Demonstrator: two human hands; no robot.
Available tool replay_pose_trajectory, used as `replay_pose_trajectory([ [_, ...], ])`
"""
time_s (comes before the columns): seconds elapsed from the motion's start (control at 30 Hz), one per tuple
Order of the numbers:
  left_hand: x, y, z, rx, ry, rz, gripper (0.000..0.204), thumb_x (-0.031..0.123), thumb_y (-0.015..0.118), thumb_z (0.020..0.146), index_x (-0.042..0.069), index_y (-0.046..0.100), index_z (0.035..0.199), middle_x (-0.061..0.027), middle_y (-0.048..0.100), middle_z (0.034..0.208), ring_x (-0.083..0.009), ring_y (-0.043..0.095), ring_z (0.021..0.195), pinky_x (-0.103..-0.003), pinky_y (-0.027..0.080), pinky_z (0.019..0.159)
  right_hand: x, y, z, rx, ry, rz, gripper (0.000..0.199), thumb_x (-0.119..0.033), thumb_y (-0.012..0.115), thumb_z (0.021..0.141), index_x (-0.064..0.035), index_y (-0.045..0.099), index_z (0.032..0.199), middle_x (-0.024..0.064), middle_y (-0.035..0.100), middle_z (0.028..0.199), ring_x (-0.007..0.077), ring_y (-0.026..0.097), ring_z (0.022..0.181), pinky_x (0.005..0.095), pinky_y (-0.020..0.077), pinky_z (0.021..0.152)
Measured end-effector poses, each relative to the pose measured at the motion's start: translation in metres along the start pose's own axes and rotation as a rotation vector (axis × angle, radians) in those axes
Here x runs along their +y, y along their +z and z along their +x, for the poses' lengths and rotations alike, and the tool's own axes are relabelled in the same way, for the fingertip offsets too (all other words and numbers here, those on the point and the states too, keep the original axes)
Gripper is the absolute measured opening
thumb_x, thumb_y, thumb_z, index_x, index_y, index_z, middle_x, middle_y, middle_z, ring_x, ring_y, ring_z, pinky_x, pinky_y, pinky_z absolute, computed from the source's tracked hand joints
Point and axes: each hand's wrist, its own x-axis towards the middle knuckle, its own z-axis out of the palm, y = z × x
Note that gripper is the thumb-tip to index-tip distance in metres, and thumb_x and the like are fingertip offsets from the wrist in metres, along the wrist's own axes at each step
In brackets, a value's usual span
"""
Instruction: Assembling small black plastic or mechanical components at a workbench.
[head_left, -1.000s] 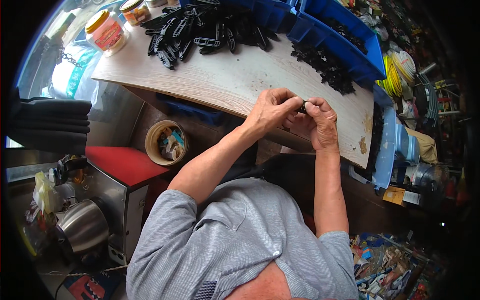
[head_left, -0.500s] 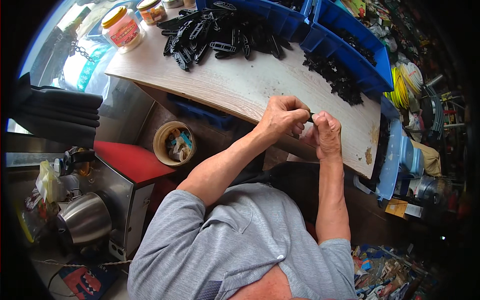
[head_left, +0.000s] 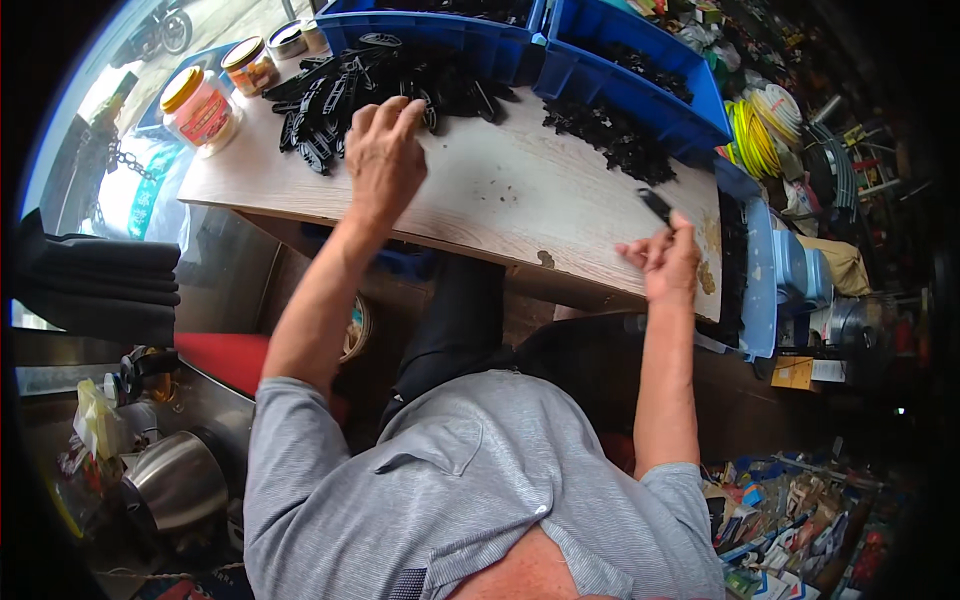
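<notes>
At the near edge of a heap of long black plastic parts (head_left: 335, 95), my left hand (head_left: 385, 155) hangs with its fingers apart and bent, and nothing shows in it. Its fingertips overlap the heap in view; whether they touch it I cannot tell. Over the right end of the table, my right hand (head_left: 668, 265) pinches a small elongated black plastic piece (head_left: 655, 204) by one end. The piece points away to the upper left. The other fingers of that hand are loosely curled.
Smaller black parts (head_left: 615, 135) lie strewn before a blue bin (head_left: 640, 90) at the back right. Another blue bin (head_left: 430, 40) stands behind the heap. Jars, one a pink-labelled jar (head_left: 203, 115), stand at the table's left. The table (head_left: 480, 190) has a worn front edge.
My hands were together above the table's front edge and have parted. The left moved far left to the heap; the right stayed on the right side, with the black piece now plainly visible.
</notes>
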Motion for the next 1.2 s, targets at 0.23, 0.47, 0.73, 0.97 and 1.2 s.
replay_pose_trajectory([
  [0.23,-0.037,0.019,0.007,-0.069,0.166,0.011,0.037,0.003,0.066,0.077,0.015,0.064,0.113,-0.0035,0.063,0.097,-0.0247,0.06,0.093,-0.036,0.051,0.074,-0.032,-0.032,0.017,0.45,-0.071,-0.023,0.042,-0.038,0.074,0.082,-0.0019,0.056,0.097,0.0053,0.039,0.048,0.0252,0.054,0.049,0.0556,0.0592,0.068],
  [0.47,0.023,0.012,-0.005,0.002,-0.143,-0.558,0.039,-0.003,0.063,0.083,0.009,0.063,0.12,-0.013,0.065,0.105,-0.0285,0.07,0.084,-0.032,0.056,0.067,-0.016,-0.004,0.028,0.211,0.012,-0.268,0.028,-0.026,0.077,0.084,-0.0053,0.06,0.092,0.0011,0.041,0.046,0.0204,0.055,0.041,0.0442,0.0594,0.057],
  [0.73,0.045,0.025,-0.03,-0.208,-0.051,-0.273,0.028,0.01,0.07,0.076,0.012,0.067,0.103,-0.0065,0.068,0.097,-0.0295,0.061,0.095,-0.041,0.047,0.084,-0.004,0.049,0.046,0.211,0.077,-0.62,0.028,-0.03,0.078,0.082,-0.0071,0.065,0.091,0.0,0.044,0.051,0.0141,0.052,0.042,0.03,0.0533,0.042],
  [0.97,0.04,0.026,-0.032,-0.21,-0.039,-0.309,0.025,0.01,0.07,0.078,0.011,0.067,0.103,-0.0071,0.067,0.097,-0.0298,0.061,0.093,-0.04,0.049,0.083,-0.002,0.078,0.062,0.199,0.055,-0.897,0.033,-0.031,0.076,0.083,-0.0039,0.069,0.101,0.005,0.058,0.067,0.0139,0.053,0.044,0.0298,0.0503,0.04],
  [1.2,0.044,0.017,-0.03,-0.09,-0.112,-0.476,0.021,0.01,0.073,0.08,0.006,0.068,0.1,-0.011,0.068,0.094,-0.0318,0.064,0.084,-0.038,0.051,0.078,0.0,0.086,0.068,0.198,-0.019,-1.083,0.032,-0.028,0.071,0.083,-0.003,0.07,0.102,0.0066,0.063,0.071,0.015,0.054,0.046,0.0303,0.0488,0.039],
])
